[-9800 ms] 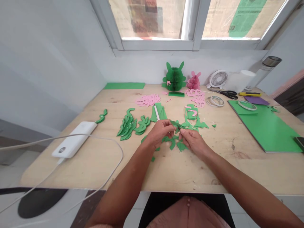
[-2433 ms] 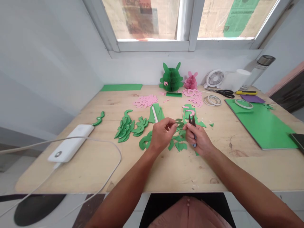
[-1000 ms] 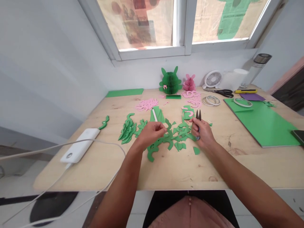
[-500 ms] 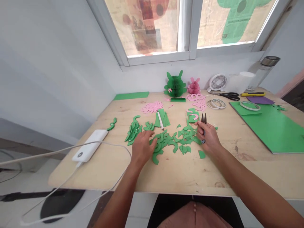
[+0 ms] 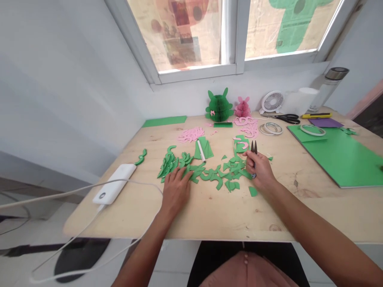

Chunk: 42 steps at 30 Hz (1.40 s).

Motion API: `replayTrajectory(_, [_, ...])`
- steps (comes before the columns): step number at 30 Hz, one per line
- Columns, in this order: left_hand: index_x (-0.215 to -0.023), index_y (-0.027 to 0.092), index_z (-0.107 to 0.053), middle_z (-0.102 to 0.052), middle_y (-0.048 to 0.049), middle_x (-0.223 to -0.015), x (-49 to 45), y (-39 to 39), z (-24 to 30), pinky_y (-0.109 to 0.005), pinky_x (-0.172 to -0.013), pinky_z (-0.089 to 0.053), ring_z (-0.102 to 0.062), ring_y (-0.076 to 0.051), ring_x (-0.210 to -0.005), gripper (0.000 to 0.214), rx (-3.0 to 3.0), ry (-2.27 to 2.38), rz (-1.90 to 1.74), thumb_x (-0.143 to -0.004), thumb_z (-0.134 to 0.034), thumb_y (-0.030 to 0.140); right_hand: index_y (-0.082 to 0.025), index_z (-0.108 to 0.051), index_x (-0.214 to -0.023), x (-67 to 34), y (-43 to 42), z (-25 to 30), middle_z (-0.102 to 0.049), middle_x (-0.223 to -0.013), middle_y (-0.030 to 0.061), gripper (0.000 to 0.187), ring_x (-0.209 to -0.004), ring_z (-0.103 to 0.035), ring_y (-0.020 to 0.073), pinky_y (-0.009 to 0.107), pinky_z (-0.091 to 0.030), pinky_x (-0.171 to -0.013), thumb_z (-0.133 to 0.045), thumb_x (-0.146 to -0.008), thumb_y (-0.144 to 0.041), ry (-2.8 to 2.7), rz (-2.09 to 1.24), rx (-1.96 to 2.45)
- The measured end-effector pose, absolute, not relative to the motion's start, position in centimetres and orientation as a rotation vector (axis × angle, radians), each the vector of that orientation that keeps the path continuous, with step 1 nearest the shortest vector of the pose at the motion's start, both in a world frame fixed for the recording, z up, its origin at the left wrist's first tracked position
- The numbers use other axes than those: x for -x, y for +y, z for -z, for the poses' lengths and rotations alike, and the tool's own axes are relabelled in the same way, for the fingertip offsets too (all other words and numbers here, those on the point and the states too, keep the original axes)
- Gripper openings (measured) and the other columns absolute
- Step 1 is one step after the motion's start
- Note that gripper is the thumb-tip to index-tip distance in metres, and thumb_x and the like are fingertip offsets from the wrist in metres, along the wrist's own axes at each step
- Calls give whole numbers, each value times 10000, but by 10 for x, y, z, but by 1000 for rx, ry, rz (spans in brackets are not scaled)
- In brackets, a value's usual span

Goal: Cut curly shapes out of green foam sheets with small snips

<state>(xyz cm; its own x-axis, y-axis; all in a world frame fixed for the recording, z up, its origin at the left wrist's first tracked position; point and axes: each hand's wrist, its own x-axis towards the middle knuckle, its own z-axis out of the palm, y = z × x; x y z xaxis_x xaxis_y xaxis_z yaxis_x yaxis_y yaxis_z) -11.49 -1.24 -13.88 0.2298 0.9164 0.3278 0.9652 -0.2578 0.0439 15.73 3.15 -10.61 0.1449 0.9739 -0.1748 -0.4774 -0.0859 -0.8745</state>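
Note:
My left hand point(image 5: 177, 190) lies palm down with its fingers stretched forward, at the left end of a loose spread of green paper scraps point(image 5: 235, 167). What lies under the palm is hidden. Just beyond its fingertips are a pile of green cut paper pieces point(image 5: 168, 164) and a smaller green cluster point(image 5: 186, 159). In my right hand point(image 5: 261, 170) is a small pair of scissors point(image 5: 254, 147), blades pointing up and away from me. That hand rests at the right end of the scraps. One green scrap point(image 5: 253, 191) lies beside its wrist.
A white marker point(image 5: 201, 150) lies on green paper. Pink cutouts point(image 5: 191, 134) are behind. Green and pink paper figures point(image 5: 219, 107) stand by the wall. A power bank point(image 5: 115, 184) with a looping cable point(image 5: 146, 182) is left; a green sheet point(image 5: 338, 159) with a tape roll point(image 5: 312, 130) is right.
My left hand has slid slightly left and towards me, and the curved green pieces beside its thumb no longer show there. My right hand still holds the scissors. The view has shifted a little.

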Motion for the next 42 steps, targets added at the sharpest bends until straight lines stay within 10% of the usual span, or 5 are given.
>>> replayTrajectory(42, [-1376,168,-407,-440,-140,-1426,48,-38,137,-518,-1088,-240,-348,-287,-1340,517,2611,-1722,428,-902,-396,373,-150,-597,-649,-167,38,99,-351,-408,-93,145,-308,-227,18,161,-146,-296,-676,-676,-269,-596,-1285,973])
